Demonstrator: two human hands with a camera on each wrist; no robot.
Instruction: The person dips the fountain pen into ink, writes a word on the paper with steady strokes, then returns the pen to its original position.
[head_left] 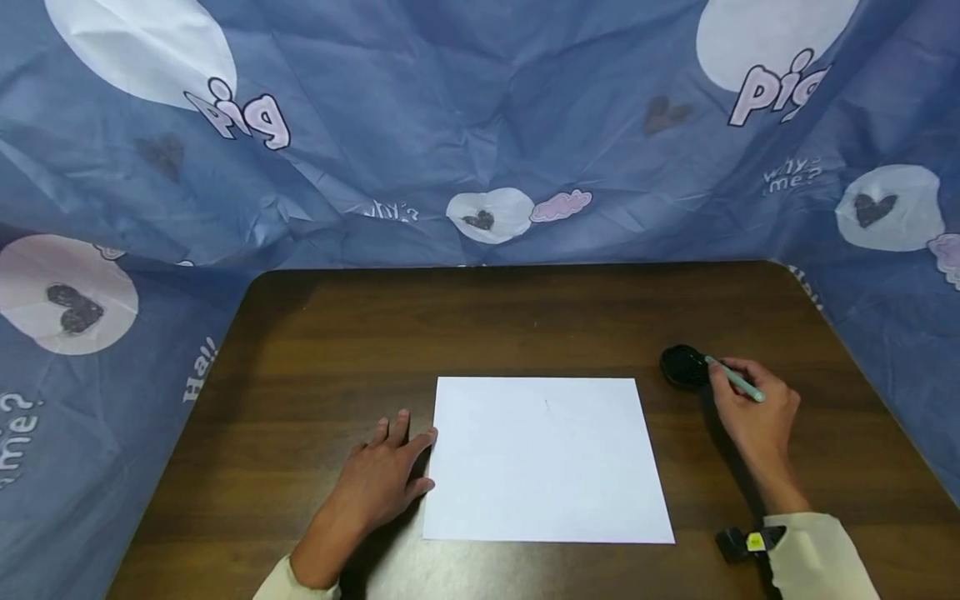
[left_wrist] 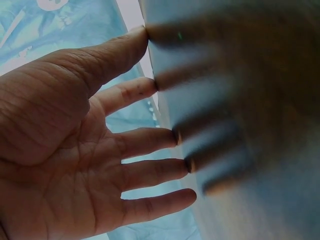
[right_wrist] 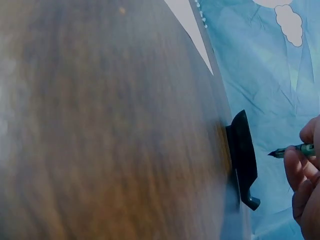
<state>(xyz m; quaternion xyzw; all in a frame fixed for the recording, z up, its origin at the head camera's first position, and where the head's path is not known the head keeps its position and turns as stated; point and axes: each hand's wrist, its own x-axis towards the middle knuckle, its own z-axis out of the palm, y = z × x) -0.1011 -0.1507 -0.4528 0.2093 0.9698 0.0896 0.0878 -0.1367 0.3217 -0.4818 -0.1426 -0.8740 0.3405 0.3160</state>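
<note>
A white sheet of paper lies on the table, with a small faint dark mark near its upper edge. My left hand rests on the table at the sheet's left edge, fingers spread and fingertips touching down; the left wrist view shows its palm and straight fingers. In my right hand is a slim light green pen, pinched between thumb and fingers. Its dark pointed tip faces a shallow black dish right of the paper. Seen from the side, the dish has a small projecting lip.
The brown wooden table has rounded far corners. Blue printed cloth hangs behind it and along both sides. A small black device with a yellow label is at the right wrist, by the pale sleeve.
</note>
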